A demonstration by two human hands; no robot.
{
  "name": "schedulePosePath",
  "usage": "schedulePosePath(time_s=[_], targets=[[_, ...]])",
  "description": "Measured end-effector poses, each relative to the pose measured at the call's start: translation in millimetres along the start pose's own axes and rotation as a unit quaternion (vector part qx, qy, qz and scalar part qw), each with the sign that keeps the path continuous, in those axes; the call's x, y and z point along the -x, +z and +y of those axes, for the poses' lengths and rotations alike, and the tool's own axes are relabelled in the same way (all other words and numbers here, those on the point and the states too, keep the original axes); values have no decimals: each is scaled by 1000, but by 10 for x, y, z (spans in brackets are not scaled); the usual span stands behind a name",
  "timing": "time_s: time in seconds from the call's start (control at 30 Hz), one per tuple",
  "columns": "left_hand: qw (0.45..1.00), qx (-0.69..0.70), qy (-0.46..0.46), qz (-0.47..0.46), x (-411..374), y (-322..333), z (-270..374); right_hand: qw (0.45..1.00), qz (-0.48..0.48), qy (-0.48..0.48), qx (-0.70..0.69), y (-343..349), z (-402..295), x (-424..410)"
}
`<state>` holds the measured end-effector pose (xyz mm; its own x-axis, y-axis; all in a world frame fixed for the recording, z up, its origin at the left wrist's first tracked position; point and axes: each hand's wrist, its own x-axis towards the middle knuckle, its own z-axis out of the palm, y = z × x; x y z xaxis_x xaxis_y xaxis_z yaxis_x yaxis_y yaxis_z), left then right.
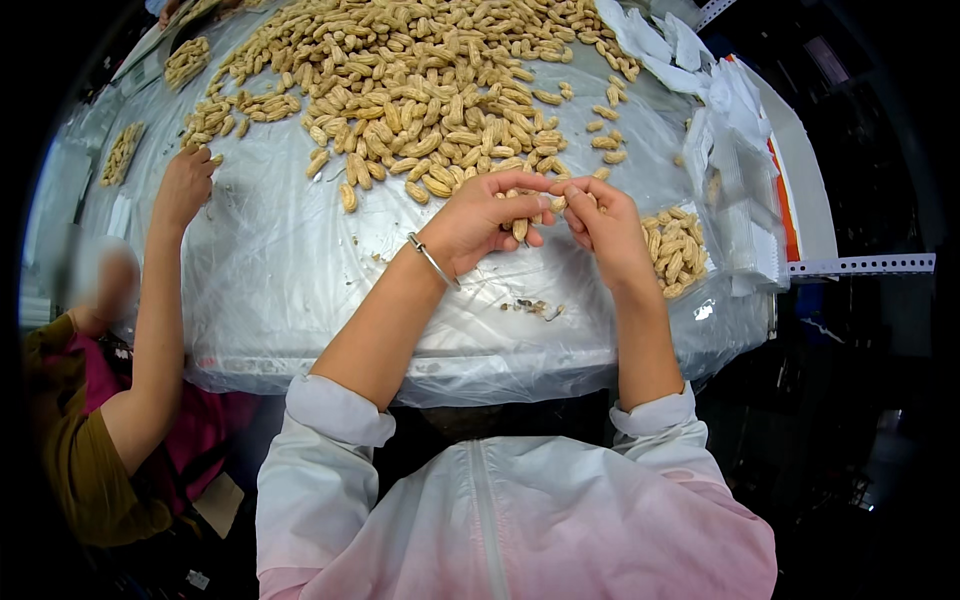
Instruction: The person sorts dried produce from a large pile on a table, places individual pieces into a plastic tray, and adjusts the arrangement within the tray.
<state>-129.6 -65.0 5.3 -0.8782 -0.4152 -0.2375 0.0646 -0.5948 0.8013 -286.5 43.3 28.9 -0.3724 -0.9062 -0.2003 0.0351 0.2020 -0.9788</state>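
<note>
My left hand [491,217], with a metal bangle [433,261] at its wrist, cups several unshelled peanuts [520,227] above the plastic-covered table [300,292]. The fingertips of my right hand [602,217] meet those of the left and pinch around a peanut [559,204]; part of it is hidden by the fingers. Beyond both hands spreads a large heap of peanuts [435,97]. Just right of my right hand lies a tray filled with peanuts [676,251]. Small dark scraps [534,307] are on the plastic between my forearms.
Stacked clear plastic trays [750,232] and crumpled white plastic [660,52] line the right side, by a perforated metal strip [862,265]. At left a co-worker's hand [185,180] reaches to a small peanut pile [210,120]. Filled trays [121,155] lie beyond that arm.
</note>
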Motion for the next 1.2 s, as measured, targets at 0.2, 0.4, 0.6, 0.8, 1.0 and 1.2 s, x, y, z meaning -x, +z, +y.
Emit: schedulePosePath(time_s=[0.2, 0.4, 0.6, 0.8, 1.0, 1.2], targets=[[999, -37, -8, 9, -8, 18, -32, 996, -33, -16, -83, 14, 55, -26], [995, 88, 39, 16, -44, -89, 4, 894, 201, -93, 390, -149, 66, -21], [979, 183, 68, 55, 26, 7, 50, 793, 173, -54, 582, -15, 115, 50], [995, 79, 35, 42, -52, -137, -14, 926, 121, -68, 351, -126, 246, -55], [1000, -14, 17, 9, -12, -35, -54, 990, -59, 49, -115, -69, 25, 20], [1000, -21, -2, -2, -13, 51, -30, 993, -44, 17, -112, -9, 111, -4]])
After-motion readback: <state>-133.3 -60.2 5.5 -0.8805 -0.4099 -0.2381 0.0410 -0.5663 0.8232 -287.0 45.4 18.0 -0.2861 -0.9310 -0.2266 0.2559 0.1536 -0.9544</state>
